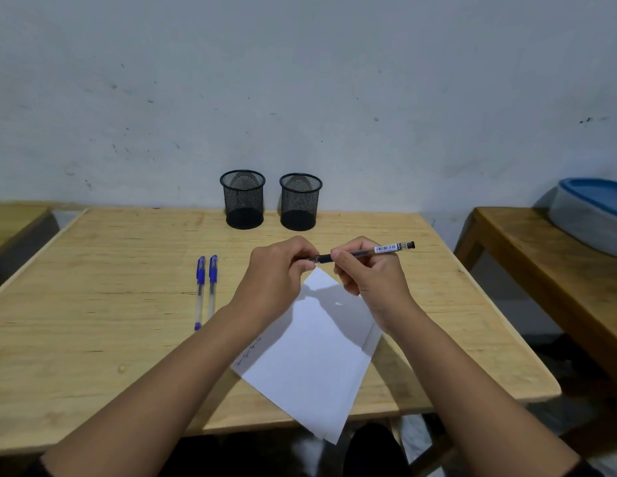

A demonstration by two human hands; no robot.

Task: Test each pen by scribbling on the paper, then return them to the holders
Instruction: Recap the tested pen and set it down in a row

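A black pen (369, 252) is held level above the white paper (310, 352). My right hand (365, 273) grips its barrel, and my left hand (283, 270) pinches the tip end, where its cap or point is hidden by my fingers. The paper lies tilted on the wooden table (111, 304), with small blue scribbles near its left edge, and its near corner hangs over the table's front edge. Two blue capped pens (205, 290) lie side by side left of my hands. Two black mesh holders, one on the left (243, 199) and one on the right (300, 201), stand at the back, both with nothing visible inside.
A wall rises right behind the holders. To the right stands another wooden table (541, 256) with a blue-lidded plastic container (593, 215). A further table edge (18, 218) shows at far left. A gap separates the tables.
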